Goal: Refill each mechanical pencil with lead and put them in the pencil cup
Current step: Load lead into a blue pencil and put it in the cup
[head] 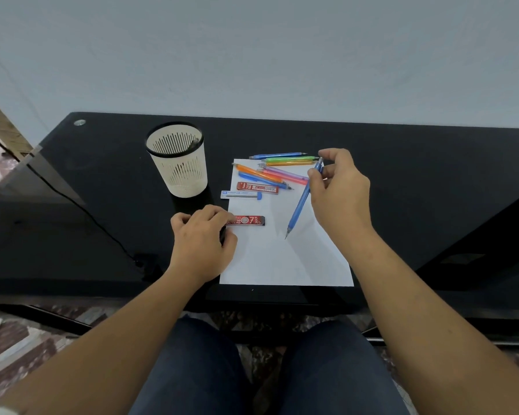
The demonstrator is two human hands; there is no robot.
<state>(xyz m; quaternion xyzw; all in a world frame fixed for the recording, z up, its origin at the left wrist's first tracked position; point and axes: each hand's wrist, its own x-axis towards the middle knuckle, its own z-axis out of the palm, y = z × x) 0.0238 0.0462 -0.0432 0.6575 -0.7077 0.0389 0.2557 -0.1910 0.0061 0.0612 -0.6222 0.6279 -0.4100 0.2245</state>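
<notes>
My right grip (336, 187) pinches a blue mechanical pencil (298, 209) at its cap end; left grip (201, 235) holds a red lead case (249, 220)

2B on upper red case (257, 188), 7 on lower case (249, 220)
</notes>
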